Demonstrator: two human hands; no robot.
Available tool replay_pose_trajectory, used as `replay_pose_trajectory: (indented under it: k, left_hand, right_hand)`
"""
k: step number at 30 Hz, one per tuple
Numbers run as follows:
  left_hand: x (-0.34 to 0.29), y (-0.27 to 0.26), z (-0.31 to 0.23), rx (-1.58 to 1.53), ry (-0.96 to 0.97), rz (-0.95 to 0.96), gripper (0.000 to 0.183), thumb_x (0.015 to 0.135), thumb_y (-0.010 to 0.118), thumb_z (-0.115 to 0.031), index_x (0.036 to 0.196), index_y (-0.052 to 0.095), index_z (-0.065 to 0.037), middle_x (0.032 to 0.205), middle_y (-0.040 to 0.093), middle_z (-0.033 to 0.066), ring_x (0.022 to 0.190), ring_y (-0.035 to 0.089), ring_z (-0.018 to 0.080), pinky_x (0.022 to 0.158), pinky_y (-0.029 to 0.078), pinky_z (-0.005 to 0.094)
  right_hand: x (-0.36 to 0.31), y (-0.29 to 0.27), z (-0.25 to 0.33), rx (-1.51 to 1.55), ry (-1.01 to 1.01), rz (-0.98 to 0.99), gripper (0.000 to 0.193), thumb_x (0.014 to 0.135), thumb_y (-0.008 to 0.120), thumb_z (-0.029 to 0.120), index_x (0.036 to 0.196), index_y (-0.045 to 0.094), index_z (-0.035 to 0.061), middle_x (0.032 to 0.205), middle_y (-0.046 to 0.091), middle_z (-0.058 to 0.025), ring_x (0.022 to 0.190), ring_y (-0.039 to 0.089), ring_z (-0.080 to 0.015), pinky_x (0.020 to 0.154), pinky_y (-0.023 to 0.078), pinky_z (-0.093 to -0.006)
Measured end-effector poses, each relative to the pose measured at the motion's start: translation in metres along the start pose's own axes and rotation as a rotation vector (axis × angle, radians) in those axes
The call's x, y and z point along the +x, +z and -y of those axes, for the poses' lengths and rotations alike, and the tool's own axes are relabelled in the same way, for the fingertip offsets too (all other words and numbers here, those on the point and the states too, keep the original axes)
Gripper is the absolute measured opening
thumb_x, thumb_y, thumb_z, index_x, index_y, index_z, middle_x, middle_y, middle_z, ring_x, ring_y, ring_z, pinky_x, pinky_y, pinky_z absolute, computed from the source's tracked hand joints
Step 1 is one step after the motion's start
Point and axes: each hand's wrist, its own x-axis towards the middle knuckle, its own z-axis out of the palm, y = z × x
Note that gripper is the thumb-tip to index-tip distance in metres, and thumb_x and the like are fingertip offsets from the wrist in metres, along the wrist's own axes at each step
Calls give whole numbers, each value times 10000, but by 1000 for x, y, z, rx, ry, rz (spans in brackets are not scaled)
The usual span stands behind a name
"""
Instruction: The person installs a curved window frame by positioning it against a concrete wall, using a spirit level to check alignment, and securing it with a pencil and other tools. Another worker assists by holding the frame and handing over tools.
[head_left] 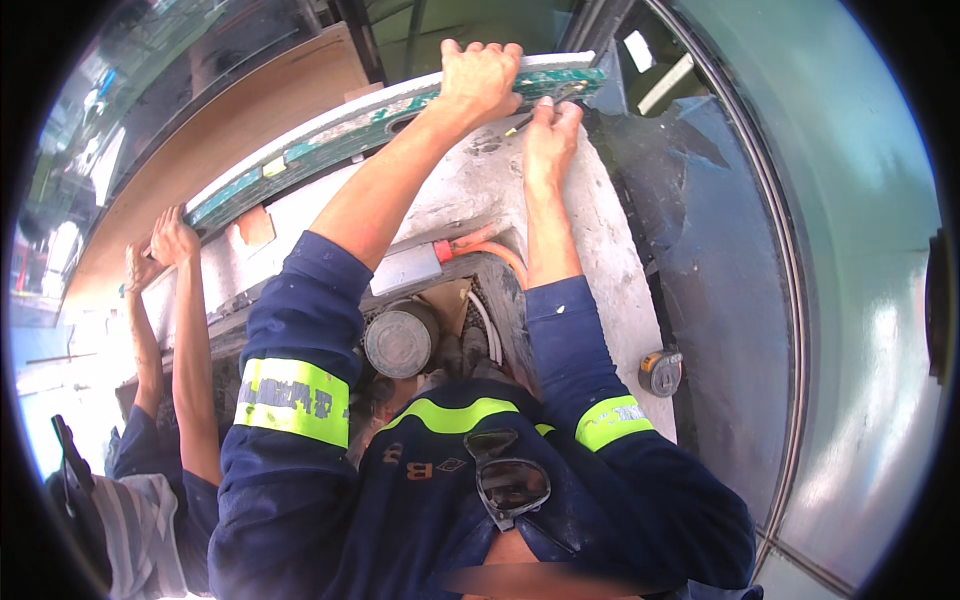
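A long green spirit level (330,140), crusted with white along its upper edge, lies across the far side of a pale concrete ledge (615,240). My left hand (480,78) is wrapped over its top near the right end. Just right of it, my right hand (552,145) pinches a thin pencil (516,129) against the ledge beside the level. A co-worker's hands (172,240) are at the level's left end.
A tape measure (660,372) rests on the ledge's right edge. Below my arms are a round can (399,341), a white box (405,268) and orange conduit (505,252). Glass panels (725,240) stand at the right; a wooden board (255,120) lies beyond the level.
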Motion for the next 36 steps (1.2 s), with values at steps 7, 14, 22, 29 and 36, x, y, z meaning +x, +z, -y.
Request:
replay_pose_trajectory:
  k: [7,14,22,29,36]
  left_hand:
    - [-4,4,-1,11,-26,-47,575,732,890,-373,1193,691,-94,1114,776,96,1098,739,296,899,453,601]
    - [-45,-32,33,97,-122,17,1004,720,941,-590,1539,532,-177,1357,680,119,1332,617,320,1056,445,660]
    - [-170,-103,176,376,-289,289,925,726,925,-451,1518,561,-141,1455,663,140,1382,613,340,1104,481,649]
    - [-192,-87,208,256,-194,212,682,723,890,-420,1285,731,-69,1045,804,157,1031,779,334,988,547,566]
    - [-195,-79,220,196,-111,134,549,683,895,-381,1137,770,-98,921,803,127,915,782,336,972,483,588]
  right_hand:
    - [-4,16,-12,499,86,5,314,1129,544,241,1183,551,-69,1134,701,-191,1048,661,-264,956,526,-422]
    - [-6,14,-1,586,204,-3,367,1136,546,207,1344,474,-87,1297,643,-238,1157,678,-281,1061,532,-416]
    - [-5,14,-6,537,163,-3,347,1133,538,205,1326,493,-79,1336,672,-257,1201,699,-295,1035,545,-404]
    - [-5,17,-10,510,137,33,415,1146,491,175,1406,408,-137,1460,574,-342,1300,647,-368,1178,490,-496]
    - [-4,19,-19,546,122,12,332,1138,531,180,1317,505,-97,1352,684,-270,1210,700,-280,976,568,-389]
